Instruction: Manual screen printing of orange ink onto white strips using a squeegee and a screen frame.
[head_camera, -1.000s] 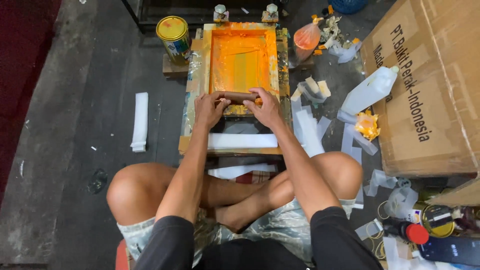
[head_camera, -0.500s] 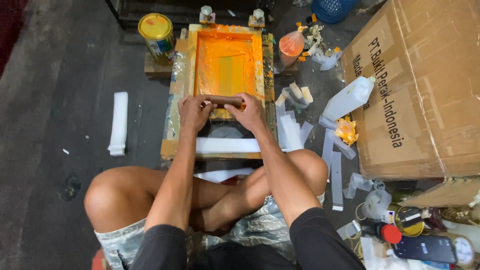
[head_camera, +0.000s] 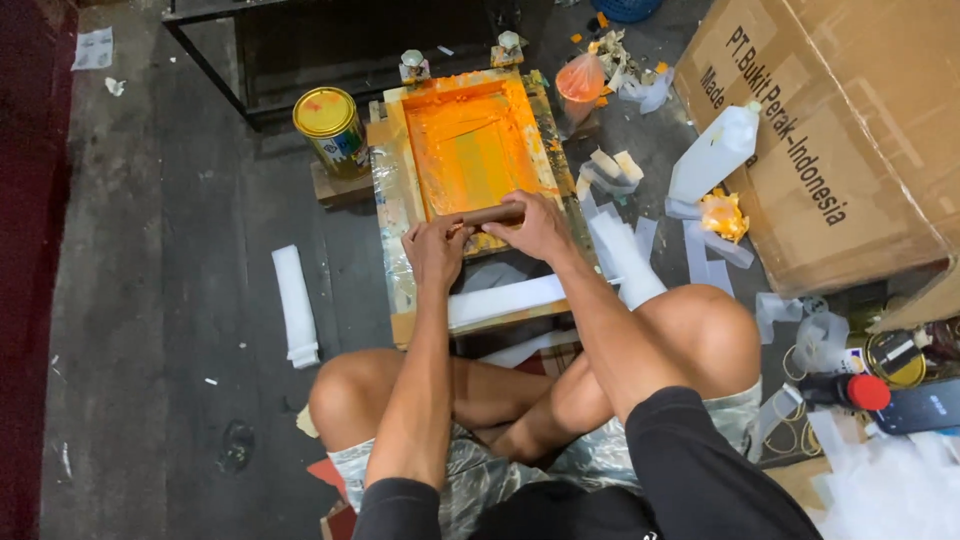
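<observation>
Head view shows our left hand (head_camera: 435, 250) and right hand (head_camera: 540, 228) clamped around the stiff wooden squeegee (head_camera: 490, 215), best gripped at both ends, pressing the ink-slick orange printing screen (head_camera: 470, 150) just ahead.

Left hand (head_camera: 435, 250) and right hand (head_camera: 535, 228) grip a wooden squeegee (head_camera: 490, 214) on the orange-inked screen frame (head_camera: 392, 215), paint can (head_camera: 330, 130) beside it.

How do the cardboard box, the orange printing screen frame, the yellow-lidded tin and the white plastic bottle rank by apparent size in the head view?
1. Cardboard box, cut off by the picture edge
2. Printing screen frame
3. White plastic bottle and yellow-lidded tin: too alike to rank.
</observation>
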